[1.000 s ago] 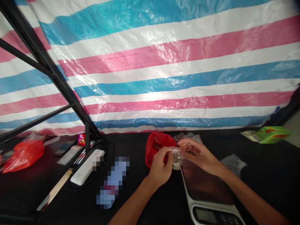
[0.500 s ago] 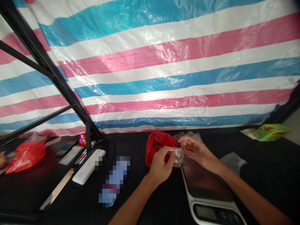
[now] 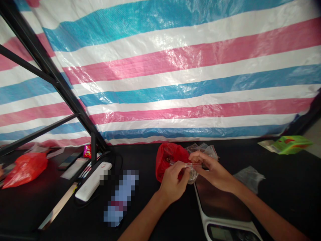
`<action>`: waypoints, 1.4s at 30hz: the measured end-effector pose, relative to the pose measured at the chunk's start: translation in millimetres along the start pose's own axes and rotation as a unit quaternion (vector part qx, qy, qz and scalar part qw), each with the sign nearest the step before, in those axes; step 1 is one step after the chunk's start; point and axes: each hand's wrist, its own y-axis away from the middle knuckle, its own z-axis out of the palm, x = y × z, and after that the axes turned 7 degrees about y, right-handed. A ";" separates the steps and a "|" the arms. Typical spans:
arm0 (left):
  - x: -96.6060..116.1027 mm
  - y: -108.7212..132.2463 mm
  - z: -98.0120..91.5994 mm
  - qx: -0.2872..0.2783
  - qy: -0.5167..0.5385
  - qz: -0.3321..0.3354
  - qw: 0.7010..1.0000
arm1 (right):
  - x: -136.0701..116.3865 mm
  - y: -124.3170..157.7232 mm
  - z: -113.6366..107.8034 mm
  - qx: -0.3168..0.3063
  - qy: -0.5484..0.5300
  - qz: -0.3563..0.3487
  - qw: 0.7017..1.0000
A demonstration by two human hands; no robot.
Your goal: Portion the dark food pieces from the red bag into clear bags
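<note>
Between my two hands hangs a small clear plastic bag (image 3: 192, 176) with something inside that is too small to name. My left hand (image 3: 175, 179) pinches its top edge from the left. At the right end of that edge, the fingers of my right hand (image 3: 207, 167) are closed on it. Just behind my left hand sits an open red plastic bag (image 3: 164, 158) holding small brown pieces. A scale (image 3: 223, 201) with a dark plate and white frame lies below my right hand, partly covered by that forearm.
Clear bags (image 3: 204, 149) lie behind my right hand, another clear bag (image 3: 250, 179) right of the scale. A green packet (image 3: 292, 144) is at the back right. On the left are a white power strip (image 3: 93, 182), a blurred-out object (image 3: 121, 197), a red bag (image 3: 27, 167) and a black metal frame (image 3: 67, 98).
Both hands still hold the clear bag, with their fingers slightly shifted and the bag a little lower in view. The whole view has shifted slightly.
</note>
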 end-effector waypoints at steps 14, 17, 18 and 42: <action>4.4 -2.9 -1.8 0.030 0.009 0.029 0.999 | 0.7 1.4 5.6 0.025 0.038 -0.024 0.999; 4.5 -3.7 -1.7 0.047 0.023 0.039 0.998 | -2.8 2.0 5.5 0.024 0.053 -0.025 0.998; 4.3 -3.9 -1.7 0.051 0.026 0.041 0.998 | -4.1 2.2 5.5 0.020 0.053 -0.022 0.998; 5.7 -7.1 -5.7 0.022 0.017 0.060 0.998 | 2.7 3.2 6.4 0.006 0.057 -0.025 0.998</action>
